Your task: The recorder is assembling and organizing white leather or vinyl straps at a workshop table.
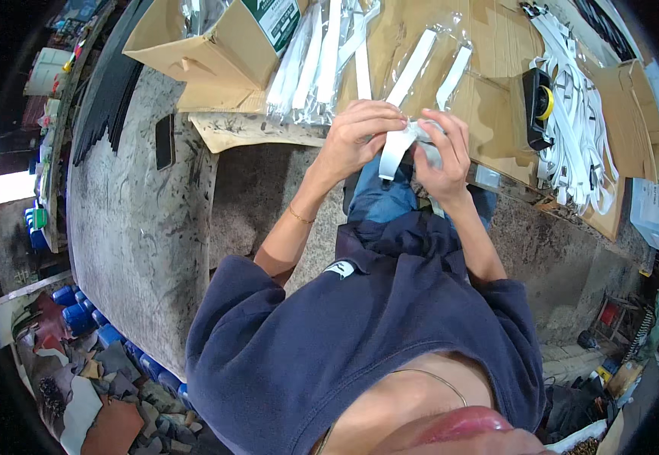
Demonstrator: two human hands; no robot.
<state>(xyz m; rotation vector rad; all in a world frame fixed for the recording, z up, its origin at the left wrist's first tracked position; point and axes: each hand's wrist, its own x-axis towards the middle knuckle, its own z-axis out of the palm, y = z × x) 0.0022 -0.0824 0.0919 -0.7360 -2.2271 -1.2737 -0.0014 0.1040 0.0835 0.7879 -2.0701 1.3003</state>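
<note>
Nearest the camera, a dark blue hooded top point(360, 334) fills the lower middle of the view, with blue jeans point(379, 199) showing just beyond it. Both bare forearms rise from the top toward the near edge of the table point(139, 227). Left hand point(356, 140) and right hand point(443, 155) meet above the jeans, close together, each with its grip clamped on a white strap point(396, 148) that hangs down between them, partly in a clear plastic sleeve. Flattened brown cardboard point(496, 83) covers the table just past the hands. Two bagged white straps point(428, 64) lie on it directly behind the hands, and a larger pile of bagged straps point(318, 57) sits further left. An open cardboard box point(215, 45) stands at the far left. Toward the right edge lie a black tape dispenser point(536, 106) and a loose heap of white straps point(580, 129).
</note>
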